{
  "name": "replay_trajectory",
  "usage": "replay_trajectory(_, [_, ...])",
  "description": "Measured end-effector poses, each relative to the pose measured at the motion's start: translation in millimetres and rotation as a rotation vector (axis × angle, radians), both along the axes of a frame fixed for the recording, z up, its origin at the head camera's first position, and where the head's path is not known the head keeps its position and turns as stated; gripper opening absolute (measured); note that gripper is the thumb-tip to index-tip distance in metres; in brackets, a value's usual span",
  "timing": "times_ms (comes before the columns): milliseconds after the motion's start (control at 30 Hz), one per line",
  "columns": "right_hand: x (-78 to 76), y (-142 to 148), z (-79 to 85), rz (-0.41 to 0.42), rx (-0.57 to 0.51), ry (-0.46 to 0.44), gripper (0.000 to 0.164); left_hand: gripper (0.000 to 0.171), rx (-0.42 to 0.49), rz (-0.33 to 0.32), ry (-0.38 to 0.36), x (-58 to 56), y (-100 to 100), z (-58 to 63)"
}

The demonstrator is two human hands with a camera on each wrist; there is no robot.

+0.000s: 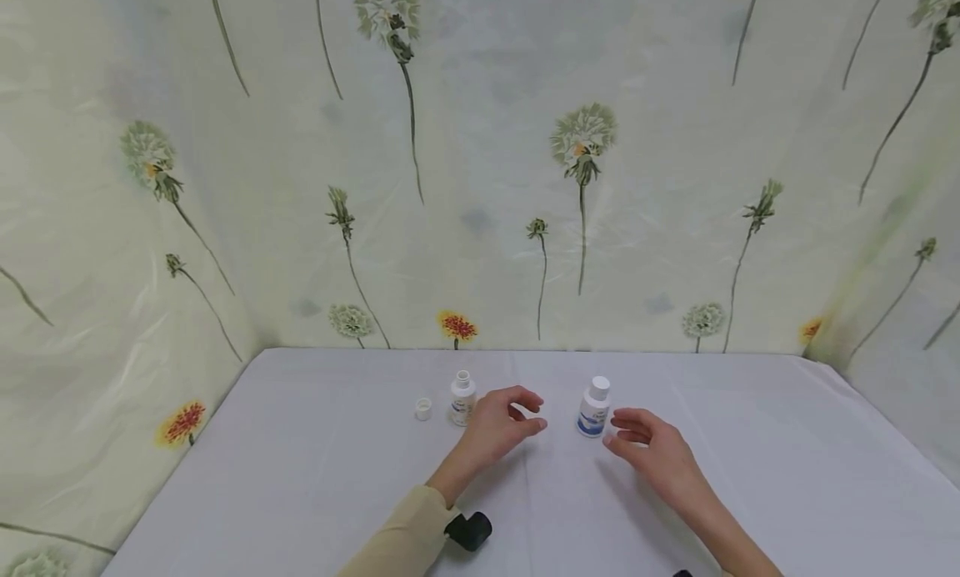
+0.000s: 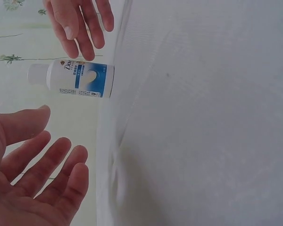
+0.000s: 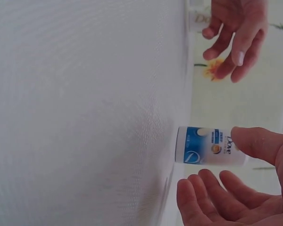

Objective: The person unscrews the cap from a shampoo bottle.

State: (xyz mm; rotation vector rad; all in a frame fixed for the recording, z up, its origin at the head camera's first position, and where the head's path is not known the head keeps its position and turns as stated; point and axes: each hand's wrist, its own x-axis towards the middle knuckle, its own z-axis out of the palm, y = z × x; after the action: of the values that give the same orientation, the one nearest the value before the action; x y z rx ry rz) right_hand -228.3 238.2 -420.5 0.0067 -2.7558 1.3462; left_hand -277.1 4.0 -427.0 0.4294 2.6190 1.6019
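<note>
Our left hand (image 2: 26, 190): fingers loosely bent. We see Dove bottle (image 2: 80, 79) off that thumb tip, apart; right hand (image 2: 71, 20), fingertips at its far side, contact unclear. Floral backdrop (image 2: 70, 117) behind fingers, white tablecloth (image 2: 203, 113) past fingertips.

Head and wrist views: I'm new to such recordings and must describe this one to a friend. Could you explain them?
No machine here, just a person's bare left hand and right hand. The widest picture comes from a camera worn on the head; the other two come from one on each wrist. On the white table stand an uncapped bottle, with a cap beside it, and a capped bottle with a partly blue label. The left hand is near the uncapped bottle, the right hand close beside the capped one. Neither seems to hold anything.
</note>
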Motion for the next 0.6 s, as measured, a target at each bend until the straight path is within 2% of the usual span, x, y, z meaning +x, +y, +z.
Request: replay_trajectory(600, [-9.3,4.2,2.2,-0.004,-0.023,-0.03,0.053,0.024,0.026,0.044,0.031,-7.9,6.8,0.9])
